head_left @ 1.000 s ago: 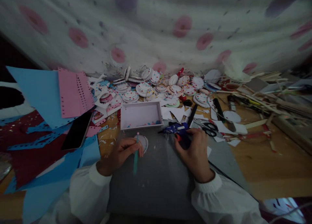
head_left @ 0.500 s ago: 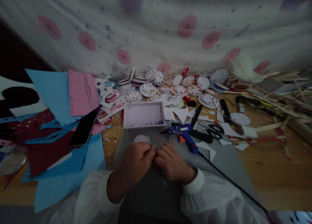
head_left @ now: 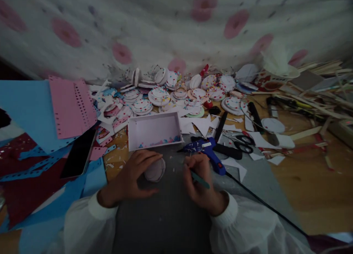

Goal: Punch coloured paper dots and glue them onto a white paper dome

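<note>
My left hand is open, with its thumb spread away from the fingers. Its fingertips lie over the upper edge of a small white paper disc, which rests flat on the grey mat; I cannot tell whether they press on it. My right hand is closed round a slim teal tool, perhaps tweezers, whose working tip is hidden by the fingers. Just beyond both hands stands a shallow white box with small blue and pink bits along its near side. A blue glue gun lies beside my right hand.
Layered paper discs with coloured dots are heaped at the back. Black scissors and wooden strips lie on the right. Pink card, a phone and blue sheets are on the left. The glue gun's cord runs to the lower right.
My hands were together over the mat and have moved apart. My left hand has opened and gone to the disc; my right hand has lifted the teal tool. The view has shifted right.
</note>
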Demonstrator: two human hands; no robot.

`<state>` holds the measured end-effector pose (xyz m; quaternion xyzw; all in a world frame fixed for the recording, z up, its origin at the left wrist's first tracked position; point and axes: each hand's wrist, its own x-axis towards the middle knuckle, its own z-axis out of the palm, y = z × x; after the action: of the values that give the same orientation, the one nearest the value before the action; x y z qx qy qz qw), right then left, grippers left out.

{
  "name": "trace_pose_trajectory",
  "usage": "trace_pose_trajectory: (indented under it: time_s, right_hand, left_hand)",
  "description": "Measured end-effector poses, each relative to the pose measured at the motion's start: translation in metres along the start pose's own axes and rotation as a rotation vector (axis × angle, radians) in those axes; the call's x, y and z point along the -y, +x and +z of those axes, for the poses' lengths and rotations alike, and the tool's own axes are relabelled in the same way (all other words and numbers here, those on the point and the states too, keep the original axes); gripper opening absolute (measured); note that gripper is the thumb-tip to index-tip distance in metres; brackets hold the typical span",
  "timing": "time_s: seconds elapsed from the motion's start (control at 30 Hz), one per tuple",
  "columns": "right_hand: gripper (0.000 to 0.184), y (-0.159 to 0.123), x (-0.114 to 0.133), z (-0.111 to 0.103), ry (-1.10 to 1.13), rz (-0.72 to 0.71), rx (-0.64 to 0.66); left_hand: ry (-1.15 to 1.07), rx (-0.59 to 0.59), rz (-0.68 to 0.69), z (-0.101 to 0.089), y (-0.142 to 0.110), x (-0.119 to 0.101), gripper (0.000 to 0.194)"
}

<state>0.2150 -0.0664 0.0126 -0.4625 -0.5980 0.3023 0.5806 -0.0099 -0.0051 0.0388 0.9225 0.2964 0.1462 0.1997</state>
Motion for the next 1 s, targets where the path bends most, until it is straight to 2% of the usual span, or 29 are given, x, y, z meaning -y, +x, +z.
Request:
trace_pose_trajectory:
  time_s: [0.1, 0.2, 0.4, 0.7, 1.0]
  right_hand:
    - [0.023, -0.004, -0.004, 0.001, -0.044, 0.024, 0.081]
    - [0.022, -0.008, -0.006, 0.002, -0.076, 0.035, 0.168]
    - [0.023, -0.011, -0.006, 0.005, -0.098, 0.058, 0.265]
    - [0.023, -0.003, -0.001, 0.005, -0.165, 0.016, 0.318]
    - [0.022, 0.000, 0.001, 0.005, -0.200, -0.012, 0.367]
  left_hand:
    - [-0.049, 0.046, -0.054, 0.011, -0.002, 0.006, 0.069]
    - [-0.154, 0.027, -0.119, 0.016, -0.003, 0.011, 0.060]
    - [-0.342, 0.022, -0.258, 0.019, -0.012, 0.020, 0.065]
    - [-0.339, -0.003, -0.218, 0.022, -0.009, 0.022, 0.065]
    - [-0.338, -0.001, -0.215, 0.015, -0.006, 0.014, 0.062]
